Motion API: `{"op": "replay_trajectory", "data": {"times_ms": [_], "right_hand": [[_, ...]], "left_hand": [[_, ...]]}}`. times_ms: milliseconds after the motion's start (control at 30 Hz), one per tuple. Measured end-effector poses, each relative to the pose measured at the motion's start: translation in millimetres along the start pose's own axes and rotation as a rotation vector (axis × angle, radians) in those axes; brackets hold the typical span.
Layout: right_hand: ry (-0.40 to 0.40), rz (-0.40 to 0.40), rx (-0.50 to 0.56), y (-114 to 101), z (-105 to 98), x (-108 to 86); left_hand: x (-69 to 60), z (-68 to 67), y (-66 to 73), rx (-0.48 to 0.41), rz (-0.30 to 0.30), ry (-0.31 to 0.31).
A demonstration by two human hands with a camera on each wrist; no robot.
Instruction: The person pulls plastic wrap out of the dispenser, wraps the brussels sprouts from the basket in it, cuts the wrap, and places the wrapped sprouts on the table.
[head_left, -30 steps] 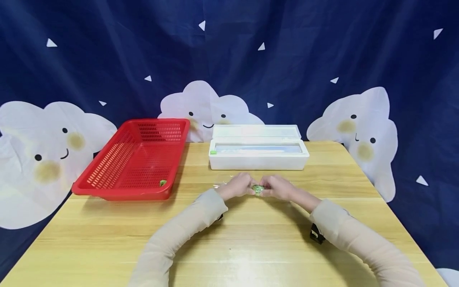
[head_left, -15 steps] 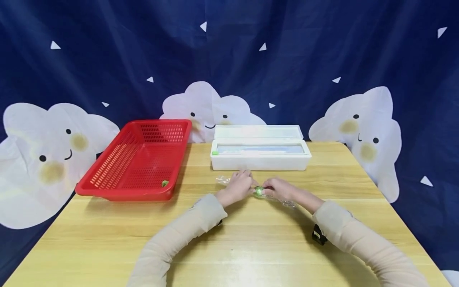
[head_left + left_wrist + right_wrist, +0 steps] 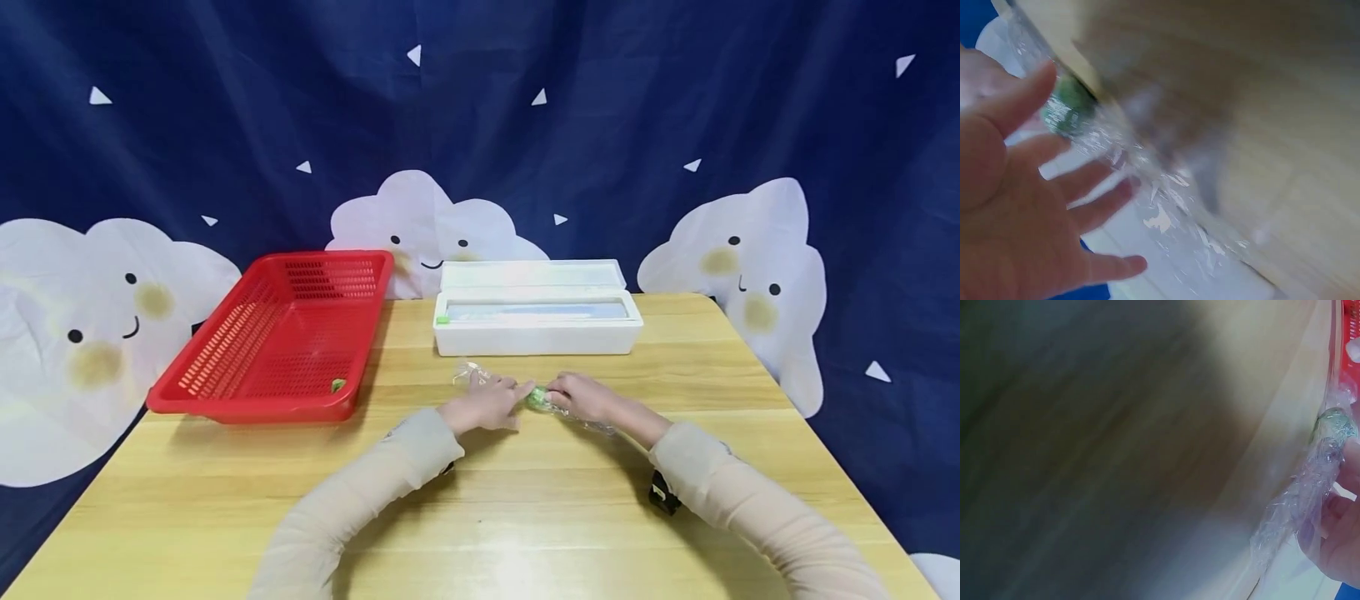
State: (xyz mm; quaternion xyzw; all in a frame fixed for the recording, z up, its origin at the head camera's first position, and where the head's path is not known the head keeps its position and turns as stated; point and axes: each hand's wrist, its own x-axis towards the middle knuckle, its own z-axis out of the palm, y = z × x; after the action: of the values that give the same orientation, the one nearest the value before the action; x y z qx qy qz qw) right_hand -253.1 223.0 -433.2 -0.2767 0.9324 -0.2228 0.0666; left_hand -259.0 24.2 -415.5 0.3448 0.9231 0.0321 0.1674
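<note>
A small green roundish item (image 3: 537, 398) lies wrapped in clear plastic film, its kind hidden under the wrap. Loose twisted film (image 3: 1166, 206) trails from it on both sides. My left hand (image 3: 487, 403) is beside it with fingers spread and nearly straight; in the left wrist view the thumb and forefinger are close to the green item, and film lies by the fingertips. My right hand (image 3: 588, 397) pinches the gathered film just right of the item. In the right wrist view the film (image 3: 1300, 494) runs along the curled fingers of that hand.
A long white box (image 3: 536, 339) with its lid raised stands behind the hands, a green tab (image 3: 442, 320) at its left end. To the left, a red plastic basket (image 3: 258, 408) holds a small green piece (image 3: 338, 385) in its near corner. All rest on a wooden table (image 3: 480, 517).
Both hands were gripping close against the green item. The left fingers have since straightened and spread, shifting slightly left, while the right hand keeps pinching the film. More twisted film shows at the sides.
</note>
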Motion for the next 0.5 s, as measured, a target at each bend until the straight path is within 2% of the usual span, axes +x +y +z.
{"op": "replay_trajectory", "data": {"times_ms": [67, 133, 233, 333, 500], "right_hand": [[0.006, 0.0, 0.012, 0, 0, 0.5], [0.008, -0.009, 0.021, 0, 0, 1.0], [0.012, -0.021, 0.043, -1, 1, 1.0], [0.023, 0.005, 0.078, -2, 1, -0.2], [0.072, 0.094, 0.136, -8, 5, -2.9]], "left_hand": [[0.7, -0.7, -3.5, -0.012, 0.037, 0.004], [1.3, 0.3, -4.7, 0.003, 0.058, 0.051], [2.4, 4.5, -1.6, 0.021, 0.048, 0.185], [4.7, 7.7, 5.8, -0.036, 0.016, 0.292], [10.2, 6.2, 14.7, -0.121, 0.011, 0.351]]}}
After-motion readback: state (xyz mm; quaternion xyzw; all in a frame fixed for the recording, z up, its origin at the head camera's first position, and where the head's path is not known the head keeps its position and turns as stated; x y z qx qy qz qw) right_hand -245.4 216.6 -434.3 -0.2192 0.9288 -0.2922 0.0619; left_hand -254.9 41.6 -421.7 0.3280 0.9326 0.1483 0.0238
